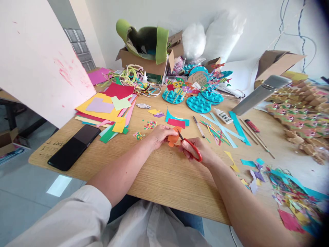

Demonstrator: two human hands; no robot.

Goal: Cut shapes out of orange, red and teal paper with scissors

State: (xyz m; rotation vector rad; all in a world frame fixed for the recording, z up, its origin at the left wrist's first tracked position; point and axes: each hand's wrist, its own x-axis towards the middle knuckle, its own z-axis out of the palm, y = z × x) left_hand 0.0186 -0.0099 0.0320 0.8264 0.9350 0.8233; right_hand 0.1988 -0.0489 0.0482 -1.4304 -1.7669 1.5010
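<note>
Before you stretches the wooden table (pixel 154 178), with an open cardboard box (pixel 138 65) at its far side. A pile of coloured paper (pixel 100 118) lies to your left, a grey flask (pixel 259 96) stands tilted in your view on the right, and a black phone (pixel 74 147) rests by the left edge. Your left hand (pixel 162 136) is closed narrow, pinching orange paper (pixel 172 139) above the table, near its front middle. Your right hand (pixel 196 151) grips red-handled scissors (pixel 190 143), their dark blades at the paper's right side; you cannot tell how far they are spread. Just beyond lie a pen (pixel 198 127) and tiny paper dots (pixel 150 125).
</note>
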